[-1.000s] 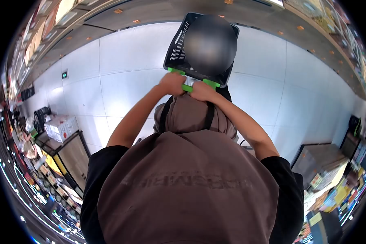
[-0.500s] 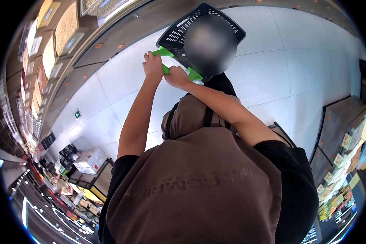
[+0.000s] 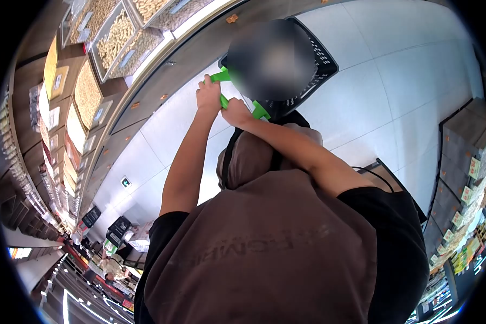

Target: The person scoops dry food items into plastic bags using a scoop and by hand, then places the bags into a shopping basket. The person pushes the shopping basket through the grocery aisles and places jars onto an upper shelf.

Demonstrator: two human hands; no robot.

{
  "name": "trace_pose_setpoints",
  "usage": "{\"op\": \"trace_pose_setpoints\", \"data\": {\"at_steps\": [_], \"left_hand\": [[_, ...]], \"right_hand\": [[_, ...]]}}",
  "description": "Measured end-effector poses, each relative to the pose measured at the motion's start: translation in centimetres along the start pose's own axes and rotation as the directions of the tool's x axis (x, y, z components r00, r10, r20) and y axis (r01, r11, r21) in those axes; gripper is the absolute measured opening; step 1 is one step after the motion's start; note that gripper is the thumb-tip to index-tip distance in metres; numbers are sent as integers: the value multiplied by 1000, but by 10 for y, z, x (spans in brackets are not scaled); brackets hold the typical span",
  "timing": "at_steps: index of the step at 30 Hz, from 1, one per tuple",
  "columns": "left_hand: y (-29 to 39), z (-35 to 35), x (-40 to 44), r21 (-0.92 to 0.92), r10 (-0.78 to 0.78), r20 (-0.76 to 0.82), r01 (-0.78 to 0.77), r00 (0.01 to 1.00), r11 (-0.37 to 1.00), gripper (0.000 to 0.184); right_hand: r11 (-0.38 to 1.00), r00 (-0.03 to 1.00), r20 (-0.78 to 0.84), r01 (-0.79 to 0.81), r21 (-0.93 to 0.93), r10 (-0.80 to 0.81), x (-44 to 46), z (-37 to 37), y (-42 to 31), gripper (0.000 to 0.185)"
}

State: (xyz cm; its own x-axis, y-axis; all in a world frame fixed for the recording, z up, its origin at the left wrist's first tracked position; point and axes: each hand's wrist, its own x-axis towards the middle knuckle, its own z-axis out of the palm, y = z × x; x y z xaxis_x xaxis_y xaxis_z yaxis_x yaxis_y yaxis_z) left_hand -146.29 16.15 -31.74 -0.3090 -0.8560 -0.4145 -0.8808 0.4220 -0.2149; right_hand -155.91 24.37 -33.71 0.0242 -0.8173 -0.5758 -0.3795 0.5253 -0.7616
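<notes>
My left hand (image 3: pixel 208 96) wraps round a bright green handle (image 3: pixel 219 76) near its far end. Close beside it, my right hand (image 3: pixel 236 113) grips the same handle nearer my body. The handle joins a black plastic shopping basket (image 3: pixel 328 66) with perforated walls, low in front of me over the pale floor. A round blurred patch covers most of the basket, so I cannot tell what is inside. My brown apron (image 3: pixel 264 237) fills the lower middle of the view.
Along the left runs a display shelf with bins of peanuts (image 3: pixel 116 39) and a bin of grain (image 3: pixel 86 93). Black crates (image 3: pixel 117 229) stand farther off at lower left. Another shelf (image 3: pixel 456 156) with price cards (image 3: pixel 474 166) lines the right. Pale tiles (image 3: pixel 356 102) cover the floor.
My view has shifted, bringing more of the bins at upper left into sight. The basket appears farther right and lower, with its right side uncovered. Both hands keep hold of the handle.
</notes>
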Motion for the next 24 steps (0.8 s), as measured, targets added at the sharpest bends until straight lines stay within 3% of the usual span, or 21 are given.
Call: {"op": "trace_pose_setpoints", "data": {"at_steps": [5,7,11,13,17,20,22,23,24], "left_hand": [[-3,6,7,-34,40,53,-38,998,999,43],[-7,15,13,171,171,-196,-139,966,975,40],[-11,10,34,305,320,-173,-258,932,917,28],[-10,5,56,223,228,222,-277,948,935,26],[-7,10,96,243,260,307,-339,916,909,31],[3,7,118,397,238,427,-418,872,817,42],[14,8,131,496,99,468,-354,878,793,54],[22,0,135,506,123,469,-380,875,774,54],[36,0,158,547,86,580,-466,810,695,60]], "right_hand": [[999,999,-46,-1,32,2,12,10,10,35],[1000,997,-74,16,24,-14,21,16,15,35],[997,991,-131,27,74,-17,36,26,22,35],[997,983,-183,36,73,-22,43,27,21,34],[994,990,-124,-52,98,64,69,23,20,35],[993,986,-141,-80,85,92,74,19,13,35],[989,984,-135,-99,108,113,71,10,8,35],[988,985,-117,-111,111,124,71,6,7,36],[983,980,-134,-127,132,145,89,-1,12,35]]}}
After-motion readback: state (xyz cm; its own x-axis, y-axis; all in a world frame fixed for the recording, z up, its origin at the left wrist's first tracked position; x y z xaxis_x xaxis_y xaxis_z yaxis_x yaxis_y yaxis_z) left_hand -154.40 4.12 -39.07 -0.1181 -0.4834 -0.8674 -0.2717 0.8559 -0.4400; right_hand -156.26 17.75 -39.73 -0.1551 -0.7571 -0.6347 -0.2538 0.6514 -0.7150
